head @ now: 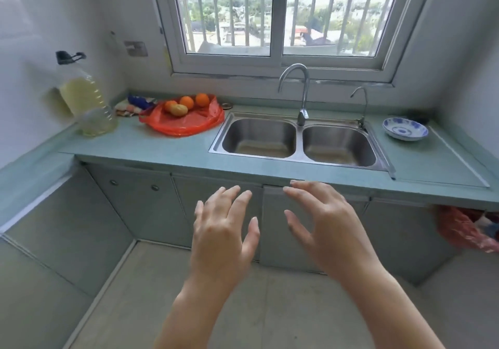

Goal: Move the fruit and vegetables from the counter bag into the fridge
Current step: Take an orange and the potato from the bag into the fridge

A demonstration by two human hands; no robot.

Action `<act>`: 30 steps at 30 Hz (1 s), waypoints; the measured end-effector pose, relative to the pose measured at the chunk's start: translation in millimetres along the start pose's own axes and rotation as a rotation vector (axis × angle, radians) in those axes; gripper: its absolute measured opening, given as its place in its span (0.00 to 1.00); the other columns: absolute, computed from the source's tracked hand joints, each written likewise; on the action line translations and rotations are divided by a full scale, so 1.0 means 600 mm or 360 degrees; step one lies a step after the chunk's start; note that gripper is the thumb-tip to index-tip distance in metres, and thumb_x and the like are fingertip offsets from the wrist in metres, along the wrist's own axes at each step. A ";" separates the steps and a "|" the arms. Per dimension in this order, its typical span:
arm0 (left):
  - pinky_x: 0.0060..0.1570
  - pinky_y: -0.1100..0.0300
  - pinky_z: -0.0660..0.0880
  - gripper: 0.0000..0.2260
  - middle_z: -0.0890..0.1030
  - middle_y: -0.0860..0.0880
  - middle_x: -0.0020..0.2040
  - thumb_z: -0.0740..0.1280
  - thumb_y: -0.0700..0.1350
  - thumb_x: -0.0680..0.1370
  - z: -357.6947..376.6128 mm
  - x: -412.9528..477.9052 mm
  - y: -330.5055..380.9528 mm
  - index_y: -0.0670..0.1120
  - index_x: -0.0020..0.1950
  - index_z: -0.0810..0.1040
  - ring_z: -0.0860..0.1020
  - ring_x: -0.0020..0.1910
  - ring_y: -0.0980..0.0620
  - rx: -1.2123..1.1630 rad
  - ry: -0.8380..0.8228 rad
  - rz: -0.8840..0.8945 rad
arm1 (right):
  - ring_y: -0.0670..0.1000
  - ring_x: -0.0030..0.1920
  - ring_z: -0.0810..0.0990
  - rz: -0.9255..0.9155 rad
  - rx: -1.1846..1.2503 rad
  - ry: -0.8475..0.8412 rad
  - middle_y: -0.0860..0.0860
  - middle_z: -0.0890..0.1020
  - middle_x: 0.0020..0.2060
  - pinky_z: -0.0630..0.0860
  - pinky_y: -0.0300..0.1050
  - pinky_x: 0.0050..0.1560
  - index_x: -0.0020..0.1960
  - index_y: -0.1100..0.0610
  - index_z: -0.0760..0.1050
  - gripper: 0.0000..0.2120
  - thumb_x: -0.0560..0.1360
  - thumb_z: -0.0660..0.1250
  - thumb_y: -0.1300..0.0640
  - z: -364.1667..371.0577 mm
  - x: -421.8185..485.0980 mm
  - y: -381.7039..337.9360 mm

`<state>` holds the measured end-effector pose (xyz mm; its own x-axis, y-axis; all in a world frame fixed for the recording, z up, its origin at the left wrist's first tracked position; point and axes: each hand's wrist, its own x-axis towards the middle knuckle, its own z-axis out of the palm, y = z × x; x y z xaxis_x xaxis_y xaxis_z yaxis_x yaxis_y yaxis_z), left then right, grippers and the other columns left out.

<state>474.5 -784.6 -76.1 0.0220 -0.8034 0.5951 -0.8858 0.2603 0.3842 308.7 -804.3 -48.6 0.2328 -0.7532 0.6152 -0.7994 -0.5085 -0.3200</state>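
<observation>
A red plastic bag point(186, 124) lies spread open on the green counter point(162, 148), left of the sink. On it sit three oranges point(186, 102) and a yellowish potato point(178, 109). My left hand point(224, 229) and my right hand point(321, 221) hover side by side in front of the counter edge, below the sink, fingers spread and holding nothing. Both are well short of the bag. No fridge is in view.
A double steel sink point(297, 140) with a tall tap point(301, 92) fills the counter's middle. A blue-and-white bowl point(405, 128) stands at the right. Two oil bottles point(86, 105) and a cloth point(129, 106) sit left of the bag. Another red bag point(464, 229) hangs under the counter at right.
</observation>
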 end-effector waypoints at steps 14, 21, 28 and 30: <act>0.60 0.39 0.64 0.20 0.78 0.45 0.59 0.57 0.51 0.73 -0.020 0.212 -0.398 0.45 0.60 0.76 0.74 0.60 0.43 0.0120 0.0007 -0.0266 | 0.57 0.50 0.80 -0.0171 0.0206 -0.0158 0.53 0.82 0.50 0.78 0.52 0.49 0.54 0.58 0.79 0.16 0.71 0.62 0.53 0.347 0.325 -0.139; 0.59 0.38 0.65 0.19 0.79 0.44 0.58 0.57 0.51 0.73 0.030 0.301 -0.522 0.45 0.59 0.76 0.75 0.59 0.41 0.0202 0.0022 -0.0288 | 0.55 0.52 0.79 -0.0117 0.0195 -0.0248 0.51 0.81 0.51 0.75 0.47 0.51 0.55 0.57 0.79 0.15 0.69 0.65 0.54 0.470 0.432 -0.128; 0.58 0.38 0.67 0.20 0.78 0.43 0.58 0.57 0.50 0.73 0.115 0.451 -0.647 0.44 0.60 0.75 0.75 0.60 0.40 0.0272 -0.0094 -0.0254 | 0.56 0.51 0.80 -0.0125 0.0245 -0.0213 0.52 0.82 0.50 0.77 0.50 0.50 0.54 0.59 0.78 0.15 0.69 0.66 0.56 0.609 0.586 -0.082; 0.58 0.38 0.68 0.20 0.78 0.42 0.58 0.57 0.50 0.73 0.131 0.509 -0.679 0.43 0.60 0.75 0.75 0.60 0.40 0.0281 -0.0132 -0.0228 | 0.55 0.51 0.79 -0.0133 0.0248 -0.0223 0.53 0.81 0.50 0.75 0.47 0.51 0.55 0.59 0.78 0.14 0.69 0.68 0.57 0.642 0.638 -0.069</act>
<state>806.0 -1178.1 -106.3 0.1218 -0.8687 0.4802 -0.9438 0.0484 0.3269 644.1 -1232.6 -77.6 0.3781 -0.7509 0.5415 -0.6814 -0.6217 -0.3863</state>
